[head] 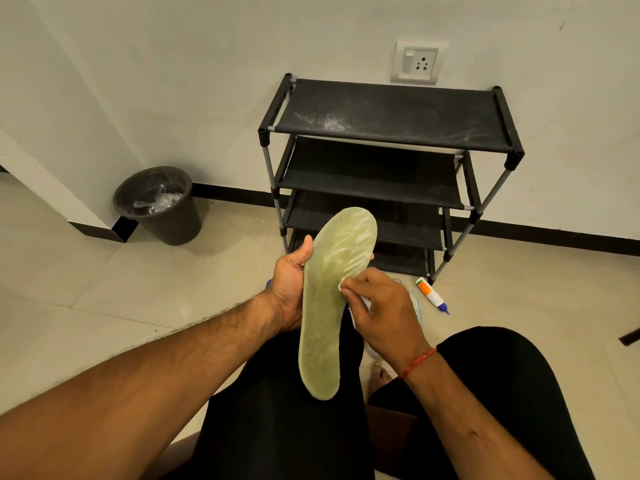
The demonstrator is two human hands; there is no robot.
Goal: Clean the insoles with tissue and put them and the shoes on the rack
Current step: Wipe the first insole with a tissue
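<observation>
Insole [323,323]: L hand [289,289] grip, R hand [381,306] pinch

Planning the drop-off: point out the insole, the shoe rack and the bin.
insole [322,323], head view, middle of its green face.
shoe rack [391,114], head view, bare top shelf.
bin [176,223], head view, its outer wall.

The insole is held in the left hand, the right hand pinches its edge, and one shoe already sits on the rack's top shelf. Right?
No: the head view shows the rack's top shelf bearing only whitish dust marks, no shoe. The left hand does hold the insole, and the right hand pinches its edge.
</observation>
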